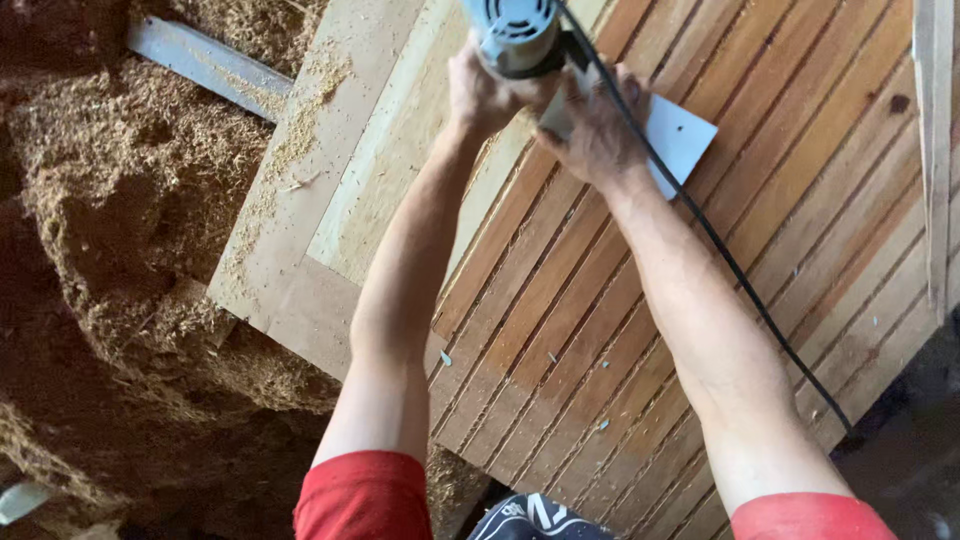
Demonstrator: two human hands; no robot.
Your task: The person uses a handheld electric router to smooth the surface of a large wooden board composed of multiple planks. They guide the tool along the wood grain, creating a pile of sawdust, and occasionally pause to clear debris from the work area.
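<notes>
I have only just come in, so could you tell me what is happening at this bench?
A person holds a grey power tool with both hands, the left hand and the right hand wrapped around its body, over a slatted wooden panel. Its black cord trails back along the right arm. A white plate shows beneath the right hand. Sawdust is heaped to the left of the panel.

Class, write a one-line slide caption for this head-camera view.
Both hands, left hand and right hand, grip a corded power tool on a slatted wooden panel beside heaped sawdust.

no packages, labels, signs or screens show here.
</notes>
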